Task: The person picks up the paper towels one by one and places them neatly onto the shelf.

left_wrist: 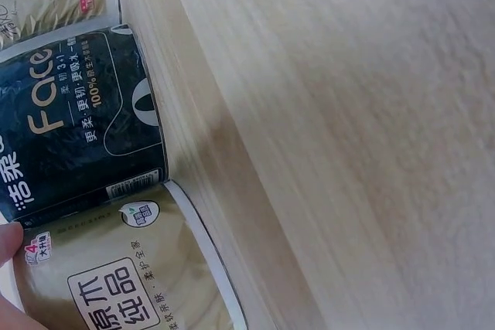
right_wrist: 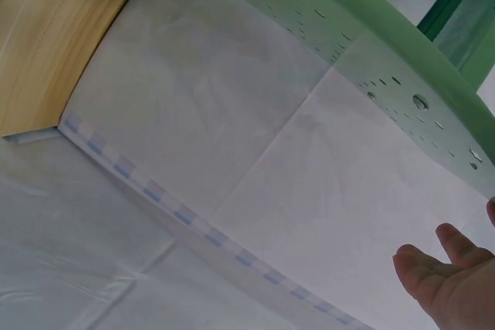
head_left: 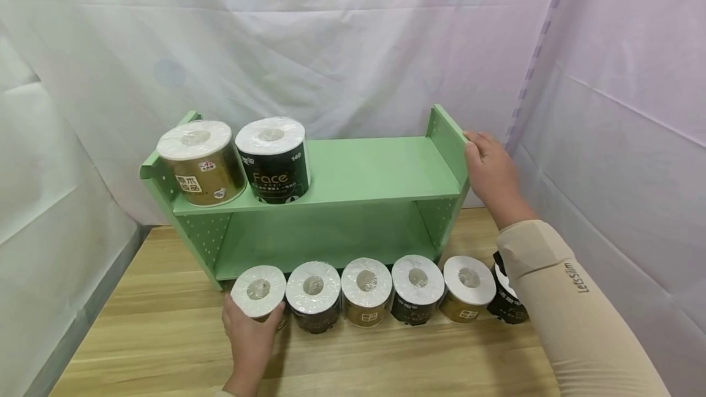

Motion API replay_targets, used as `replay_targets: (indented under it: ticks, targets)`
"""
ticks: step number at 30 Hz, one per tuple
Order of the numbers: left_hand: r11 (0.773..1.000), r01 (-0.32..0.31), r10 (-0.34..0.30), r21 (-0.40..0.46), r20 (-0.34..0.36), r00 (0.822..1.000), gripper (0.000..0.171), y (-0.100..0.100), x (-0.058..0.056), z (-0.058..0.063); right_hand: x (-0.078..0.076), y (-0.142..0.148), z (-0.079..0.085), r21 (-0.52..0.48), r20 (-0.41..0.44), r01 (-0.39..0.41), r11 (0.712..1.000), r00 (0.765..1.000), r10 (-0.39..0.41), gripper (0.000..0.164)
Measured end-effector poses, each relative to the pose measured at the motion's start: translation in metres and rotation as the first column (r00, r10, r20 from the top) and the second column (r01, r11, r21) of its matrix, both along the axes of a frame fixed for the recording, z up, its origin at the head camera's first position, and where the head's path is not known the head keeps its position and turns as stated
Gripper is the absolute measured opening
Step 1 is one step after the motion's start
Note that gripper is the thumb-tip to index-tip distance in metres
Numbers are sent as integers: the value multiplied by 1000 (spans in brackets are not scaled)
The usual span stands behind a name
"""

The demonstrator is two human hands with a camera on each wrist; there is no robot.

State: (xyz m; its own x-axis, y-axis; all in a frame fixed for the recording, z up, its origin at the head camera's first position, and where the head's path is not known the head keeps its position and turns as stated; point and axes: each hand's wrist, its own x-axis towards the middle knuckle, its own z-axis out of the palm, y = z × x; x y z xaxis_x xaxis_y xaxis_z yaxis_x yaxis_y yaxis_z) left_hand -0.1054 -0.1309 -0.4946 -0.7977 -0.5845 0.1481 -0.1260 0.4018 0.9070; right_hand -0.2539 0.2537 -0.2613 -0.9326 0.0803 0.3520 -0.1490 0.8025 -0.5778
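My left hand (head_left: pixel 249 332) grips the leftmost toilet roll (head_left: pixel 258 291) of the front row, fingers on its left side and thumb on its right. That roll's gold wrapper (left_wrist: pixel 116 284) fills the lower left of the left wrist view, beside a black "Face" roll (left_wrist: pixel 77 121). On the right, my other hand (head_left: pixel 493 170) rests against the outside of the green shelf's side panel (head_left: pixel 449 146). The right wrist view shows its fingers (right_wrist: pixel 421 264) loosely extended near that panel. A gold roll (head_left: pixel 206 170) and a black roll (head_left: pixel 276 167) stand on the upper shelf, at its left end.
Several wrapped rolls, gold and dark, stand in a row on the wooden table (head_left: pixel 165 336) before the shelf. My right forearm partly covers the rightmost roll (head_left: pixel 508 299). White cloth (head_left: pixel 331 48) hangs behind and at both sides.
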Motion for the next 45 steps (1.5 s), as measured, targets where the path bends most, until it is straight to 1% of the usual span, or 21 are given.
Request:
replay_targets:
  ticks: [5,11,14,26,32,38,45]
  targets:
    - [1000,8,-9,23,19,1000,110,-1,1,4,0,-1,0,-2,-2,-9,1000,1000,9,58]
    - [999,13,-13,33,9,1000,109,-5,2,5,1,-1,-1,-13,-1,0,1000,1000,0,58]
    - [999,18,-19,41,18,1000,109,-7,3,6,1,0,-1,-12,2,5,1000,1000,-5,58]
    - [999,21,-23,31,38,999,107,-12,6,8,-2,0,-3,0,-24,8,1000,1000,-8,57]
    - [999,22,-23,27,11,1000,102,-15,9,8,-1,0,-3,-6,-22,7,1000,1000,-7,57]
    - [1000,22,-22,11,6,1000,100,-19,9,6,-2,0,-3,-10,-33,12,1000,999,-12,56]
    - [999,30,-30,20,3,1000,97,-20,11,9,-2,-1,-3,-2,-38,14,1000,999,-14,56]
